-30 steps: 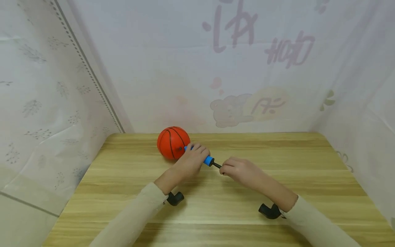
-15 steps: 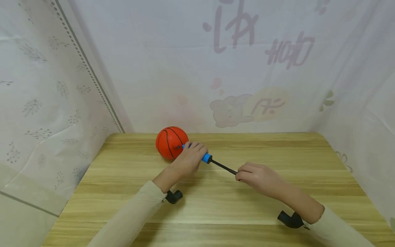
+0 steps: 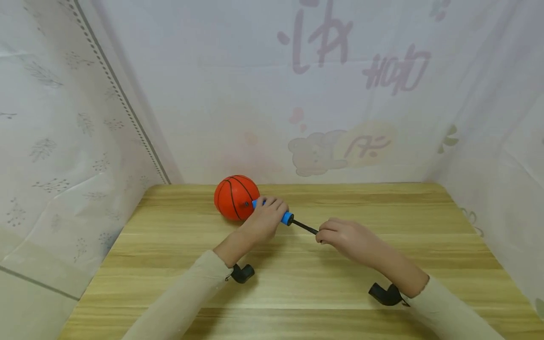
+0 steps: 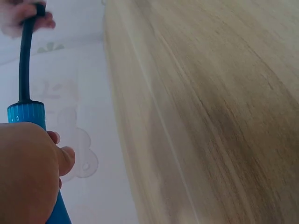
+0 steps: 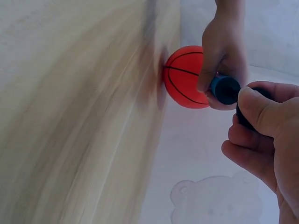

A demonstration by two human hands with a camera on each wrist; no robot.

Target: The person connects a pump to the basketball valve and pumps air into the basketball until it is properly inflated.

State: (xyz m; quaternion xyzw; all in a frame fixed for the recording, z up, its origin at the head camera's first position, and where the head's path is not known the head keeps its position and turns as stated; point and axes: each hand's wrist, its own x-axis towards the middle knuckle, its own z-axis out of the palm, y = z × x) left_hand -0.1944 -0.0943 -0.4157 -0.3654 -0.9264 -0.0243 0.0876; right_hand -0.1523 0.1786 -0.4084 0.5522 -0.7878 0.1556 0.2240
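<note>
Nearest me, my 2 pale sleeves (image 3: 187, 290) reach in over the wood-grain surface (image 3: 293, 283), a black fitting (image 3: 244, 274) by each wrist. My right hand (image 3: 346, 237) has thumb and fingers curled round the black handle (image 5: 244, 120) on the end of a thin rod (image 3: 305, 226), and the rod runs into the blue pump (image 3: 287, 218) that my left hand (image 3: 267, 220) grips with wrapped fingers. Past that hand, the red ball (image 3: 233, 197) sits near the surface's back edge, in front of a printed cloth (image 3: 233, 94); whether pump and ball touch, I cannot tell.
</note>
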